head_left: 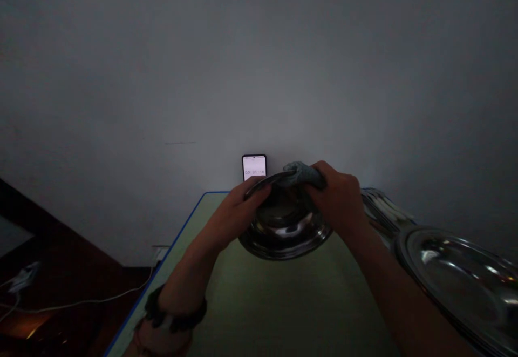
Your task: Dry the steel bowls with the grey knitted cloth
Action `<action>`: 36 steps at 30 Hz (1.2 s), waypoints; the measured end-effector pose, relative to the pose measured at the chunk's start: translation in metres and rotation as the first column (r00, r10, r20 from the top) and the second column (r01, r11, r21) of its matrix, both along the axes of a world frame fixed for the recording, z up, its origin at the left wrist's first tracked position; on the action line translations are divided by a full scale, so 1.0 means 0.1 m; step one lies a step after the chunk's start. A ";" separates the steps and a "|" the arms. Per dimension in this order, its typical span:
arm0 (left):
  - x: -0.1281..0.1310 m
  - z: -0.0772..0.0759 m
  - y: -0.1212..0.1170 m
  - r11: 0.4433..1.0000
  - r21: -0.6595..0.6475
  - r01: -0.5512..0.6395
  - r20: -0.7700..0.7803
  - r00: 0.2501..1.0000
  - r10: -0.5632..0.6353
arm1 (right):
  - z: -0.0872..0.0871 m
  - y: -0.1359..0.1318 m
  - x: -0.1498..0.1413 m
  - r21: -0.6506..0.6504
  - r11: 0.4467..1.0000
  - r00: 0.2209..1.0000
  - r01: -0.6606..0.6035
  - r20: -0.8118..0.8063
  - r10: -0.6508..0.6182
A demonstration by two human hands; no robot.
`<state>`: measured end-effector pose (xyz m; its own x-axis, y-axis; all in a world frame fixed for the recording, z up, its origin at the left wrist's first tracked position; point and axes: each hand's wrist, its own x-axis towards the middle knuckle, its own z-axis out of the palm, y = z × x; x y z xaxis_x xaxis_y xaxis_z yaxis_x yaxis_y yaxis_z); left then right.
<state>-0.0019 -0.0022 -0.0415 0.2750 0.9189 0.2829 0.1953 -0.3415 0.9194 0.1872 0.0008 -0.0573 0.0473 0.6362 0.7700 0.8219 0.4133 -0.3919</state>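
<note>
A round steel plate (285, 233) is held tilted above the green table (259, 303), its underside facing me. My left hand (238, 206) grips its left rim with fingers curled over the edge. My right hand (338, 200) is closed on a grey cloth (301, 173) pressed on the plate's upper rim. A dark beaded bracelet sits on my left wrist.
A phone (254, 167) with a lit timer screen leans against the white wall behind the table. More steel plates (457, 276) are stacked at the right. White cables (81, 303) lie on the dark floor at the left.
</note>
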 end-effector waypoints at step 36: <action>-0.10 -0.26 0.20 0.997 -0.014 0.075 -0.055 0.996 -0.075 | -0.26 0.21 0.01 -0.043 0.961 0.961 -0.272 -0.068 0.269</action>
